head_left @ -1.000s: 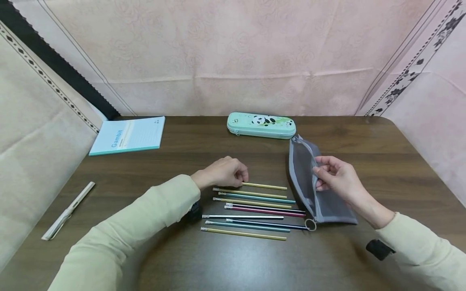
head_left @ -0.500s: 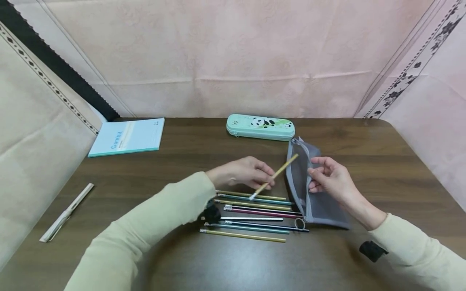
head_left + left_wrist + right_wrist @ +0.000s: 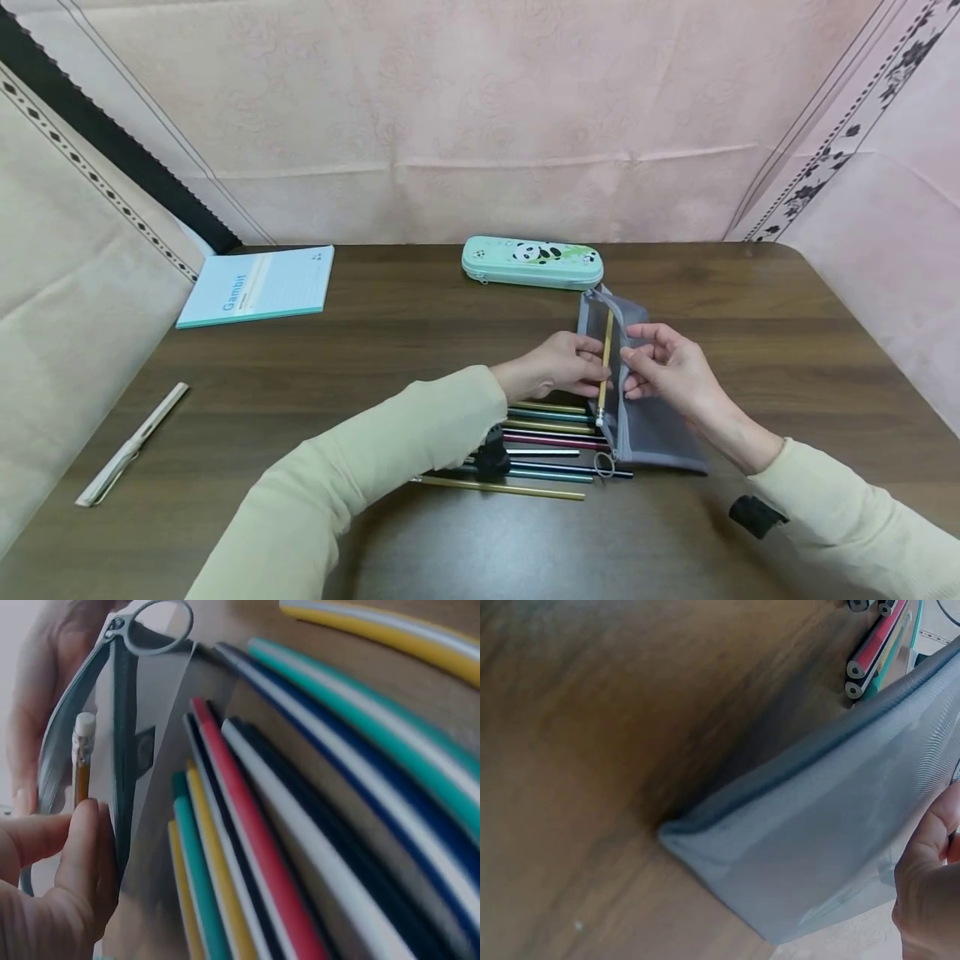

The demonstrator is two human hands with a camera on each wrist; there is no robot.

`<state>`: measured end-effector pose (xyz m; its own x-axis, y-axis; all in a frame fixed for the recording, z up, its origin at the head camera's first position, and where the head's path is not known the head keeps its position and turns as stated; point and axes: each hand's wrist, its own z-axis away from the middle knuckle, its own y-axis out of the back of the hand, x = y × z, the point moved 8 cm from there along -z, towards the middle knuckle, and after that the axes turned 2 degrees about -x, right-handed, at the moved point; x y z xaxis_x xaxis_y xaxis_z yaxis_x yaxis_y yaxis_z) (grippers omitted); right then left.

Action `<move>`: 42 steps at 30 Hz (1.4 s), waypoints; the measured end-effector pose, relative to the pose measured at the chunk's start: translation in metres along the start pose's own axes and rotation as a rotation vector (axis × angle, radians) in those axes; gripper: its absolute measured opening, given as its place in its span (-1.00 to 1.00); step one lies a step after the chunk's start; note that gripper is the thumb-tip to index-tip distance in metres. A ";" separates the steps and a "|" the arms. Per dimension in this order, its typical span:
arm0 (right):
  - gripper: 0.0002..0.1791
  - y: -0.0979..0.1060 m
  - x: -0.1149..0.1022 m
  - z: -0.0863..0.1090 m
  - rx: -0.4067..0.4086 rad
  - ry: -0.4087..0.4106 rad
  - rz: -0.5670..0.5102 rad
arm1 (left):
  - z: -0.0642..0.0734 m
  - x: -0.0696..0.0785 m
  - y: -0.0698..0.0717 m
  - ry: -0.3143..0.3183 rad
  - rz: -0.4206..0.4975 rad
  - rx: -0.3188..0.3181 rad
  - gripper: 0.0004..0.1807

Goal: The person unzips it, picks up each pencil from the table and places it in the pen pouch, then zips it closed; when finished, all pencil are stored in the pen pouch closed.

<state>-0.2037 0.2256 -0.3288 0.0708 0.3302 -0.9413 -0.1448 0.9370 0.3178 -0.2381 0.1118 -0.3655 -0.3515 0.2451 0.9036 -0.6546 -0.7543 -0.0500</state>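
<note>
My left hand [image 3: 564, 364] pinches a yellow pencil [image 3: 606, 354] at the mouth of a grey mesh zip pouch [image 3: 663, 433]. In the left wrist view the white eraser end of that pencil [image 3: 85, 739] points up between the zip edges, with thumb and fingers below it. My right hand [image 3: 671, 367] grips the pouch's right zip edge and holds the mouth apart. A ring pull [image 3: 604, 464] hangs at the zip's near end. Left of the pouch lie several pencils [image 3: 547, 444] side by side, partly hidden under my left sleeve and wrist.
A mint pencil case [image 3: 532, 262] with a panda print stands behind the pouch. At the back left lies a light blue notebook [image 3: 258, 283]. A slim white, pen-like object [image 3: 133, 446] rests at the table's left side. Pink cloth [image 3: 450, 117] hangs behind the table.
My left hand has picked the farthest yellow pencil up from the row, carried it right and turned it lengthwise into the pouch's mouth. My right hand and the pouch have shifted slightly left.
</note>
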 end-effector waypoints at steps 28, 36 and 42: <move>-0.48 0.014 0.006 0.005 0.038 0.017 -0.016 | 0.052 -0.017 0.083 -0.110 -0.728 -0.075 -0.82; -0.47 0.013 0.008 0.006 0.035 0.006 -0.039 | 0.059 -0.018 0.085 -0.154 -0.866 -0.107 -0.89; -0.47 0.011 0.007 0.006 0.033 0.007 -0.036 | 0.062 -0.015 0.082 -0.191 -0.985 -0.097 -0.86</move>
<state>-0.1990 0.2395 -0.3315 0.0686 0.2953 -0.9530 -0.1097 0.9516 0.2870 -0.2452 0.0089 -0.3567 0.4828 0.6247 0.6137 -0.6502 -0.2136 0.7291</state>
